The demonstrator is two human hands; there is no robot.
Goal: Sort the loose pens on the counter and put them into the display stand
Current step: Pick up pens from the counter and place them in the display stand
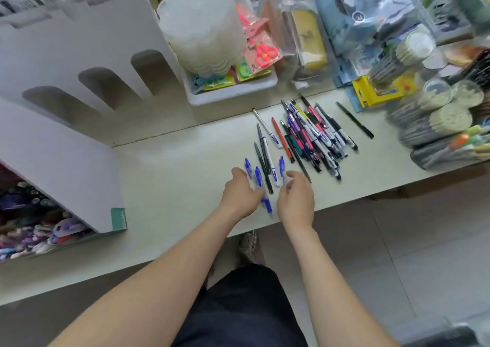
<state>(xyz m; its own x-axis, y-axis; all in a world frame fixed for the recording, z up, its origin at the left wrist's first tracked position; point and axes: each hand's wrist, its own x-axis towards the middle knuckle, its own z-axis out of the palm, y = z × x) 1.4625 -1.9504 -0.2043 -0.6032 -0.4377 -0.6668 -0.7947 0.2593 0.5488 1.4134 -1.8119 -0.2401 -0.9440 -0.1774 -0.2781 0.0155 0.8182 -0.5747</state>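
A heap of loose pens (315, 137) in mixed colours lies on the pale counter (172, 177), right of centre. A few blue-clipped clear pens (258, 178) sit at the near edge between my hands. My left hand (242, 195) holds two of them, fingers curled round the barrels. My right hand (297, 198) pinches another blue-clipped pen (281, 166). The white display stand (87, 62) with arched slots rises at the left. One black pen (355, 119) lies apart on the right.
A white tray (230, 92) holding stacked plastic cups and packaged scissors stands behind the pens. Bundled pencils and wrapped stationery (434, 113) crowd the right end. A bin of plush trinkets (34, 227) sits under the stand at the left. The counter's front edge runs just below my hands.
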